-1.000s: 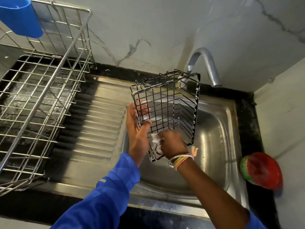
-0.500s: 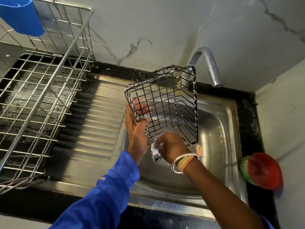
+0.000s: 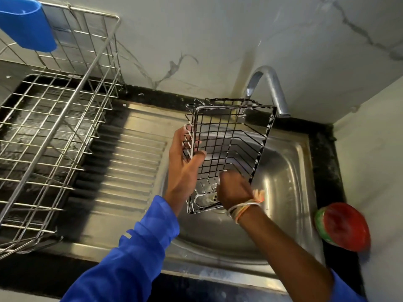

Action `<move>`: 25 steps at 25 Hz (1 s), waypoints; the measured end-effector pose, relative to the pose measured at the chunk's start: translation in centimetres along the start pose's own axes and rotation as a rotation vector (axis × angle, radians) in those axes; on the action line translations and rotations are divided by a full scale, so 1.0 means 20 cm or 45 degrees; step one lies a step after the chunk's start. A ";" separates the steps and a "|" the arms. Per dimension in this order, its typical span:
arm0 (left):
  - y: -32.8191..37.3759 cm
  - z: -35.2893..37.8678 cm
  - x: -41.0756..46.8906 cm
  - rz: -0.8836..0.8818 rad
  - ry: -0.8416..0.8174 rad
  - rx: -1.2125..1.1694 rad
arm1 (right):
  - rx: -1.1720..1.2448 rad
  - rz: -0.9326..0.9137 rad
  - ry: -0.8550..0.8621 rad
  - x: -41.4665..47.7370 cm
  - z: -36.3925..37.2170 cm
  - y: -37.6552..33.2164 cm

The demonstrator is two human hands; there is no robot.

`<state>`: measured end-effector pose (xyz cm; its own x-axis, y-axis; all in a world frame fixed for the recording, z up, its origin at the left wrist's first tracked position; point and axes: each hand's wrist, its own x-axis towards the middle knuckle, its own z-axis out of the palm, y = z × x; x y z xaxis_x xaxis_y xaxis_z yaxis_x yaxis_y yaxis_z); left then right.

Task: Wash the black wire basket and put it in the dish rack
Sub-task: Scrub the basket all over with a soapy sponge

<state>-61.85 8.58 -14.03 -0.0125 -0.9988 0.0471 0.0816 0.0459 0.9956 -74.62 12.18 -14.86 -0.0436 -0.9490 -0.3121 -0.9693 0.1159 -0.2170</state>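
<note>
While tilting the soapy black wire basket (image 3: pixel 229 144) above the sink (image 3: pixel 290 192), gripping its side with the left hand (image 3: pixel 183 168) and rubbing its lower end with the right hand (image 3: pixel 234 190), curled round seemingly a pale scrub pad (image 3: pixel 225 171). Risking a slip on suds, clattering into the basin. Standing left on the dark surface (image 3: pixel 322 160): dish rack (image 3: pixel 54 131). Marble wall (image 3: pixel 196 29), tap (image 3: pixel 272 88) behind.

Pale, seemingly marble walls (image 3: pixel 218 29) corner a black countertop (image 3: pixel 323 153).

Black wire basket (image 3: pixel 229 149) soapy, tilted above sink (image 3: pixel 290 192).
</note>
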 end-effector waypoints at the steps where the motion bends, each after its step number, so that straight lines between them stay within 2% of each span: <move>1: 0.02 0.02 -0.01 0.022 -0.001 0.020 | 0.032 0.008 0.040 0.00 0.04 -0.01; 3: 0.04 0.03 0.00 0.057 0.000 0.097 | 0.078 -0.052 0.123 0.00 0.11 0.02; 6: 0.05 0.00 0.02 0.053 -0.021 0.151 | 0.090 -0.263 0.131 -0.03 0.13 0.02; 9: 0.05 0.00 0.01 0.049 -0.005 0.158 | 0.144 -0.332 0.126 -0.01 0.12 0.03; 11: 0.05 0.00 0.00 0.044 0.015 0.137 | 0.114 -0.258 0.045 0.00 0.09 0.05; 16: 0.05 0.00 -0.01 0.068 0.038 0.168 | -0.240 -0.188 -0.055 -0.08 0.03 0.03; 19: 0.05 -0.01 0.00 0.065 0.038 0.184 | -0.309 -0.088 -0.110 -0.10 0.05 0.01; 22: 0.06 0.01 -0.01 0.019 0.081 0.110 | -0.178 -0.180 0.017 -0.07 0.09 0.02; 25: 0.08 0.03 -0.03 0.086 0.037 0.140 | -0.059 -0.177 0.031 -0.03 0.10 0.04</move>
<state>-62.26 9.20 -12.46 0.0187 -0.9934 0.1134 -0.0282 0.1128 0.9932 -74.92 13.45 -16.62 0.0866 -0.9618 -0.2597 -0.9765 -0.0304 -0.2133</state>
